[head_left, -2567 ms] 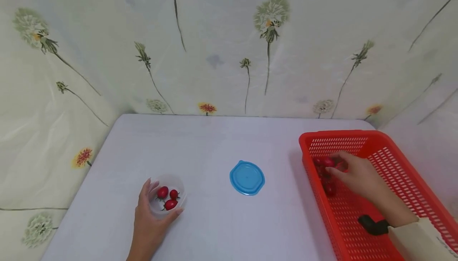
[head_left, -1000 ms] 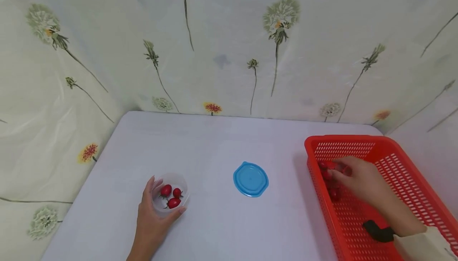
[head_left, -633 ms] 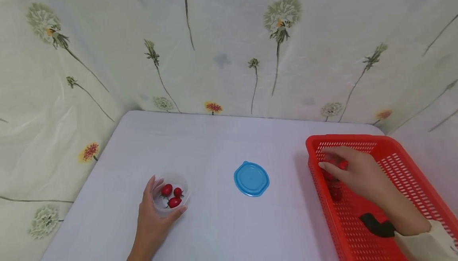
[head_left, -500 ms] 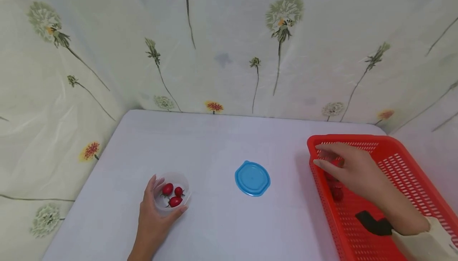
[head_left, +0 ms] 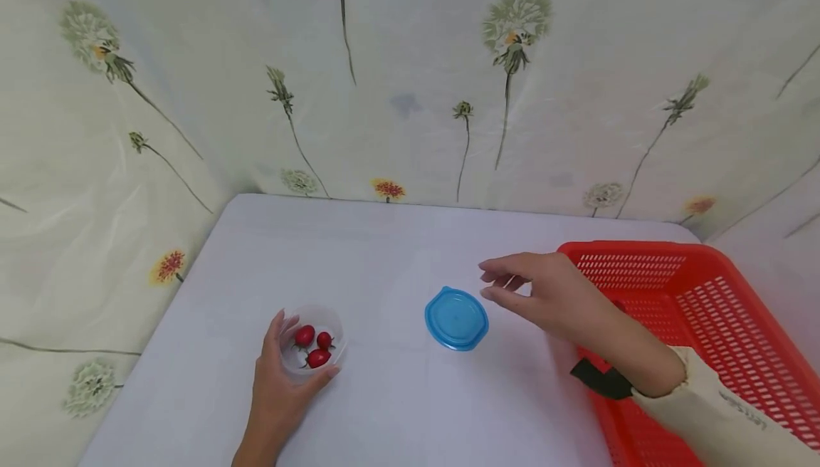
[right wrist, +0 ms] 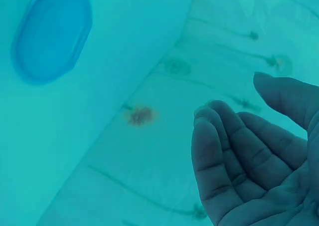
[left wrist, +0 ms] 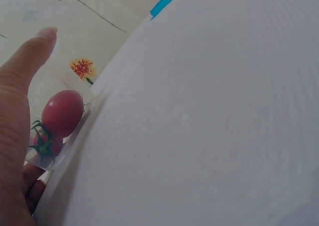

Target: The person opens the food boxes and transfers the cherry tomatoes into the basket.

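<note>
Right hand (head_left: 544, 296) now above blue lid (head_left: 456, 318)

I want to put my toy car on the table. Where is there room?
Plenty of bare table lies along the wall, behind the blue lid. There is also room between the clear cup, held by the left hand, and the lid. The right side is crowded: the red basket sits there, and the right hand hovers beside the lid.

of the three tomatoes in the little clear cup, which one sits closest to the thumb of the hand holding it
The lowest tomato, nearest the camera in the clear cup. It lies just beside the left hand's thumb tip; the other two sit farther back.
</note>
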The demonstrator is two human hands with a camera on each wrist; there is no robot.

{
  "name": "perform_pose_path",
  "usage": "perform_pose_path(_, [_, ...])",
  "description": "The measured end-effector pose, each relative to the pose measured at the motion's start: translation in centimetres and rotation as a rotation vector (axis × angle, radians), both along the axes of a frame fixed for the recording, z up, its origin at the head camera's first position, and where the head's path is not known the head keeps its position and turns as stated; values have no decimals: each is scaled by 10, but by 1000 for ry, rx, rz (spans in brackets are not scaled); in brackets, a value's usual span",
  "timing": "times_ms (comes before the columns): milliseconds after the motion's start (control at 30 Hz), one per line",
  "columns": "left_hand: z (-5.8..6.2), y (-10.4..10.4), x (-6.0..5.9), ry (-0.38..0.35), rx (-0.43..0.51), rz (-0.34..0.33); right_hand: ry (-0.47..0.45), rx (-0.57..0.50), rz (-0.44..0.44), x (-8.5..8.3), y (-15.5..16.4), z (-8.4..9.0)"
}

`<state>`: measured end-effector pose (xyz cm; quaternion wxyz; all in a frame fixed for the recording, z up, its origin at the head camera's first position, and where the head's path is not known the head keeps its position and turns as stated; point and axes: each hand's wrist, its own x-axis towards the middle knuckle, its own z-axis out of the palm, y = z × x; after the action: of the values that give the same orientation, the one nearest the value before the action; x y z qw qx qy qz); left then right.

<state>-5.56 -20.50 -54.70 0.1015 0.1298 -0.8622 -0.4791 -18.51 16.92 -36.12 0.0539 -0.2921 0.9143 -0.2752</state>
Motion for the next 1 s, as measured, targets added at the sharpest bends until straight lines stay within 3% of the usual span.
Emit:
perform_pose_path(200, [2, -2, 1, -8, 0, 11, -29, 2, 118, 0, -34, -2])
perform_pose_path(500, [4, -3, 0, -18, -1, 25, -76, -109, 292, 2, -77, -13])
perform_pose_path(733, [1, 2, -7, -32, -14, 9, -94, -69, 352, 8, -105, -23])
perform_pose_path(1000, [-1, -4, -3, -17, -45, 7, -162, 7, 447, 14, -161, -48])
